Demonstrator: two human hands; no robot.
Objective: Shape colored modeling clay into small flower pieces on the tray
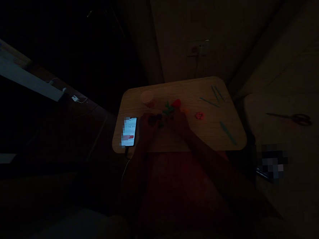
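Observation:
In dim light, both my hands rest over a small wooden table (163, 142). My left hand (147, 125) is curled around a dark lump (156, 118), whose kind I cannot make out. Close to its right lies a small green bit (161, 125). My right hand (180, 122) has its fingers bent down and pressed together; whatever is in them is hidden by the dark. Just beyond it are a leafy green shape (168, 108), a red lump (176, 103) and an orange piece (186, 111). A pinkish-red piece (199, 115) sits to its right.
A lit phone (131, 132) with a cable lies at the table's left. Behind my left hand stands a round tub (147, 97). Several thin sticks (209, 102) and a wider blue-green tool (227, 132) lie right. Scissors (297, 119) rest on a surface beyond the table.

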